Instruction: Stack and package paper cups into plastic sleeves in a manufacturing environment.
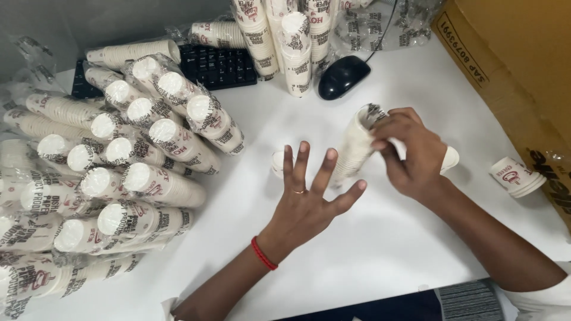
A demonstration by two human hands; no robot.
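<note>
My right hand (413, 151) grips a stack of white paper cups (355, 145) that lies tilted on the white table (380, 238), fingers at its upper end. My left hand (309, 193) hovers just left of the stack with fingers spread apart, holding nothing; it wears a ring and a red wrist thread. A small white cup (278, 161) sits behind the left fingers. More cup ends (450, 158) show behind my right hand.
A large pile of plastic-wrapped cup sleeves (119, 166) fills the left side. Upright sleeves (295, 50), a black keyboard (217, 65) and black mouse (343, 76) sit at the back. A cardboard box (517, 65) stands right, with a short cup stack (516, 176) beside it.
</note>
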